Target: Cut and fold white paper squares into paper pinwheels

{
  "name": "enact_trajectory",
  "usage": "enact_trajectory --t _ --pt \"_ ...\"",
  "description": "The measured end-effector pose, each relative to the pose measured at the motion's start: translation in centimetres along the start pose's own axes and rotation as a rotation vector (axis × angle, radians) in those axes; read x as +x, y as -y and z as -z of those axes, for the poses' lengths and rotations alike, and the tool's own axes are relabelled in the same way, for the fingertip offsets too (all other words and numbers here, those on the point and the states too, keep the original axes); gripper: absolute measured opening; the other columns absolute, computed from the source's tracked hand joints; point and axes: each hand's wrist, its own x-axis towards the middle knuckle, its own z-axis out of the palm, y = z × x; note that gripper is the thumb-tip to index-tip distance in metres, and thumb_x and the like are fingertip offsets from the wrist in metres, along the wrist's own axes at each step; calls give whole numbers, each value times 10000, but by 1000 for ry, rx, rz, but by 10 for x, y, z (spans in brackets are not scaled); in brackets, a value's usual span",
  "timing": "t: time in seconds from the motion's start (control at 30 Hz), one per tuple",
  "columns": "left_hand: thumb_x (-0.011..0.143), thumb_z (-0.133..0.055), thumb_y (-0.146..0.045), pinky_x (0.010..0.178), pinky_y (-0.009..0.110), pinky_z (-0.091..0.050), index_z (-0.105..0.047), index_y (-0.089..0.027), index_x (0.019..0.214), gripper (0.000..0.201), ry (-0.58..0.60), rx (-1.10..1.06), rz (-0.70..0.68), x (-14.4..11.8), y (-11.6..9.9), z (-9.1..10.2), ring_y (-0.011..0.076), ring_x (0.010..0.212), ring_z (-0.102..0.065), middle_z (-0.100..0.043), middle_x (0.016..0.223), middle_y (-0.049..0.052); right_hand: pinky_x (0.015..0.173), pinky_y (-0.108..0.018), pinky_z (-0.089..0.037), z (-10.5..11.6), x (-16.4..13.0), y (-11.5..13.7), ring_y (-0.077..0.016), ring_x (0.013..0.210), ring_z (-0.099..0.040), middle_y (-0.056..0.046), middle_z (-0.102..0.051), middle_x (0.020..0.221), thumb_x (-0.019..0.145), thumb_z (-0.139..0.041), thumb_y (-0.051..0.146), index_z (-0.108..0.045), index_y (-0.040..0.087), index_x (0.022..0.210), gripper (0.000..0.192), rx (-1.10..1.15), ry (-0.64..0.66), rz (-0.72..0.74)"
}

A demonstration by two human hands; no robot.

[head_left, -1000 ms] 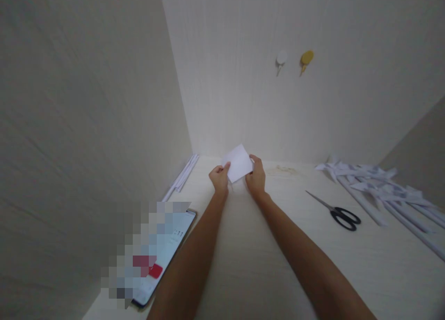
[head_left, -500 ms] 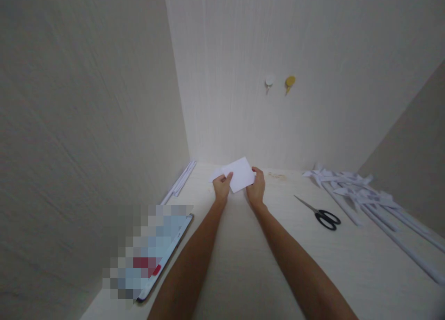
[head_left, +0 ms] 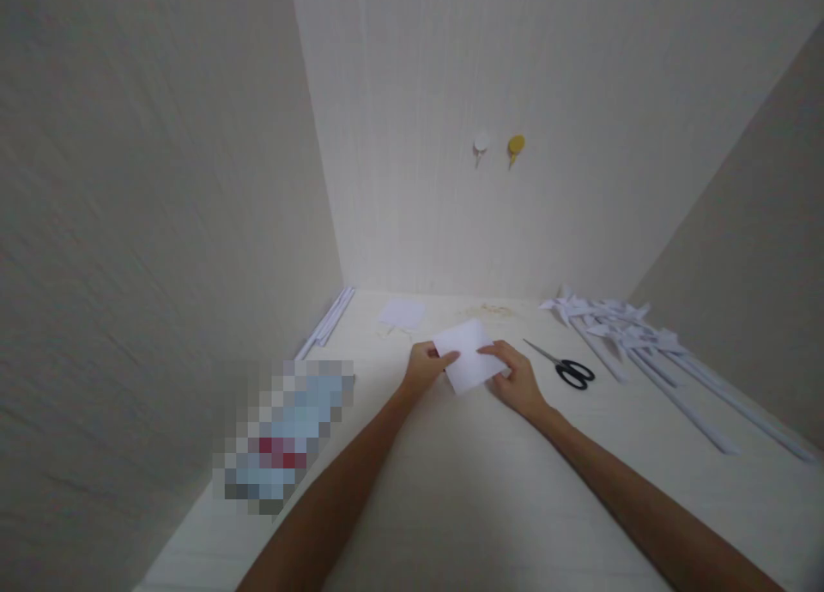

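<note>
A small white sheet of paper (head_left: 469,365) is held between my two hands, tilted a little above the white surface. My left hand (head_left: 426,366) pinches its left edge, thumb on top and fingers underneath. On the other side my right hand (head_left: 515,376) grips the right edge, its thumb and a finger on the paper. Behind them another piece of white paper (head_left: 402,312) lies flat near the back wall. Black-handled scissors (head_left: 566,371) rest to the right of my right hand, blades pointing back and left.
Several paper pinwheels on rolled paper sticks (head_left: 618,330) lie along the right side. Rolled paper sticks (head_left: 331,317) lie at the back left. A blurred-out flat object (head_left: 289,429) is at the left. White and yellow hooks (head_left: 516,146) are on the back wall, above small tan bits (head_left: 494,309).
Both hands have brought the paper nearer and to the right, away from the flat sheet at the back. My right hand's thumb now shows on the paper. The view has shifted slightly.
</note>
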Motion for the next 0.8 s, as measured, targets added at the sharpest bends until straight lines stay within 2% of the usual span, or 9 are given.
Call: enact_trajectory --t 0.07,0.1,0.17,0.2,0.33,0.4,0.47,0.6,0.8 --pt "468 -749 -238 549 246 -443 -642 -90 758 343 127 14 13 -17 1 -5 140 616 -561 -645 705 60 635 -314 -450 15 -9 1 -181 703 -558 -43 -604 762 620 -434 118 -639 193 792 278 134 32 -109" --pt "464 -745 -188 568 239 -448 -624 -99 922 482 157 30 -8 -25 2 -7 137 647 -567 -651 767 57 607 -306 -442 22 -12 1 -175 670 -554 -42 -605 727 646 -435 152 -654 191 761 250 205 67 -166" --pt "484 -729 -149 539 215 -434 -423 -149 1254 829 179 115 -44 -36 2 -9 117 621 -548 -647 806 32 598 -301 -437 32 -17 0 -176 672 -558 -54 -619 720 678 -442 222 -674 181 725 240 356 130 -283" --pt "518 -712 -151 529 212 -429 -338 -172 1317 882 214 165 -47 -39 1 -10 112 601 -540 -646 800 23 591 -300 -440 35 -18 -1 -176 675 -561 -63 -629 737 685 -448 259 -679 174 732 251 432 144 -336" --pt "590 -666 -157 556 223 -426 -605 -121 1075 491 99 387 -34 -42 -4 -11 106 588 -521 -660 839 61 522 -284 -451 37 -19 -3 -149 592 -572 -52 -628 744 718 -494 414 -586 159 1021 407 696 128 -547" --pt "622 -648 -162 519 224 -410 -577 -96 1118 505 83 428 14 -42 -6 -13 97 524 -500 -657 728 49 537 -263 -452 35 -18 -2 -139 581 -584 -3 -614 655 657 -608 364 -497 174 1103 497 693 159 -602" --pt "664 -623 -171 518 223 -416 -487 -86 1215 574 176 377 79 -43 -6 -16 106 521 -526 -634 630 27 550 -243 -452 33 -18 -1 -122 580 -586 19 -625 674 554 -703 259 -452 197 1085 591 659 117 -654" --pt "646 -642 -162 577 223 -453 -392 -103 1280 683 356 281 118 -50 -5 -24 111 593 -581 -622 661 12 593 -270 -466 32 -18 -4 -128 602 -592 29 -627 699 576 -670 270 -388 221 1068 570 652 -57 -655" --pt "676 -531 -114 426 179 -415 -262 -190 1291 676 334 227 57 -57 0 -26 50 429 -517 -520 753 -35 422 -209 -352 31 -22 -18 -98 449 -475 62 -547 599 678 -550 326 -417 223 977 343 447 -78 -641"
